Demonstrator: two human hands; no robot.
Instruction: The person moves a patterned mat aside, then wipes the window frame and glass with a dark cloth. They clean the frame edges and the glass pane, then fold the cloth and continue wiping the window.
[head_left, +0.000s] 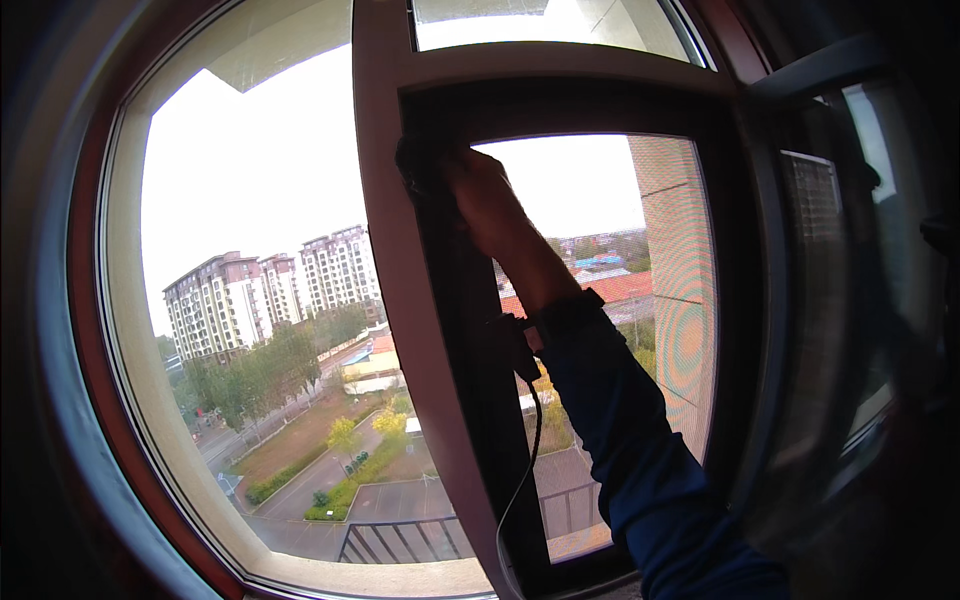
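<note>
My right hand (484, 191) reaches up to the upper left corner of a dark screen frame (555, 112) set in the window. Its fingers are closed around a dark, bunched cloth (421, 166), pressed where the screen frame meets the brown mullion (397, 277). Deep shadow hides the fingertips and much of the cloth. A blue sleeve (637, 450) with a dark cuff covers my forearm. By the wrist hangs a small dark device (527, 356) with a thin cable (517, 487) running down. My left hand is out of view.
Left of the mullion is a large fixed glass pane (247, 172), with apartment blocks (232, 300), trees and a road far below. Insect mesh (675, 300) fills the dark frame. An opened window sash (817, 300) stands at the right. Outside, a metal railing (397, 541) runs low down.
</note>
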